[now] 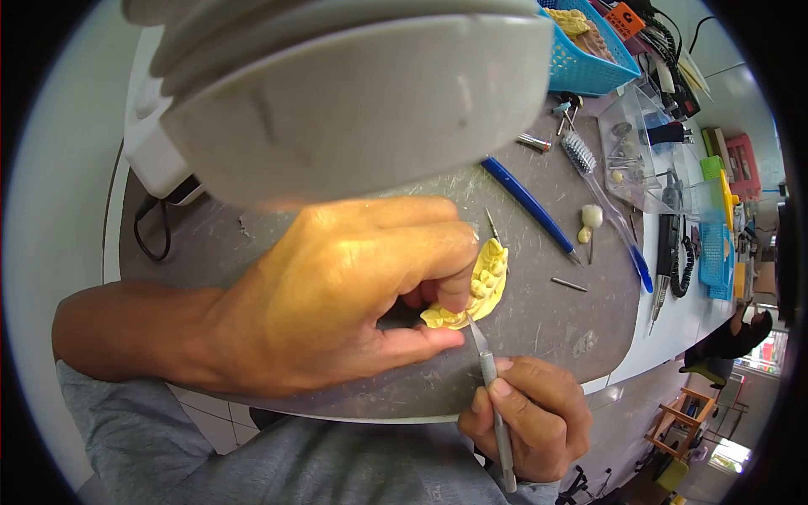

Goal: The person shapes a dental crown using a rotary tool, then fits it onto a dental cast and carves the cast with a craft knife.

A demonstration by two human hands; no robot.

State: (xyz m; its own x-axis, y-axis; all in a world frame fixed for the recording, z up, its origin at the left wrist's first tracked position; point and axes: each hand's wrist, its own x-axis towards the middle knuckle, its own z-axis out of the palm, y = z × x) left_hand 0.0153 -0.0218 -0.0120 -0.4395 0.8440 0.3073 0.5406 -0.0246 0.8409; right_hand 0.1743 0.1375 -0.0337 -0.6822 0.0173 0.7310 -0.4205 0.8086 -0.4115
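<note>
A yellow dental model [486, 282] with a row of moulded teeth is pinched in my left hand [353, 286], between the thumb and bent fingers. Part of the model is hidden behind those fingers. My right hand [539, 417] grips a silver craft knife [497, 412] like a pen. The knife's pointed blade touches, or lies very close to, the model's lower edge near my left thumb tip. Just beyond the model, a thin metal bur [491, 223] points away on the grey mat.
A lamp head [362, 109] hangs low over my left hand. On the mat [589, 337] lie a blue pen-like tool [530, 202] and a toothbrush [602, 185]. Behind stand a blue basket [589, 74] and a clear box [623, 160]; a handpiece [665, 261] lies at right. A person [736, 341] sits farther off.
</note>
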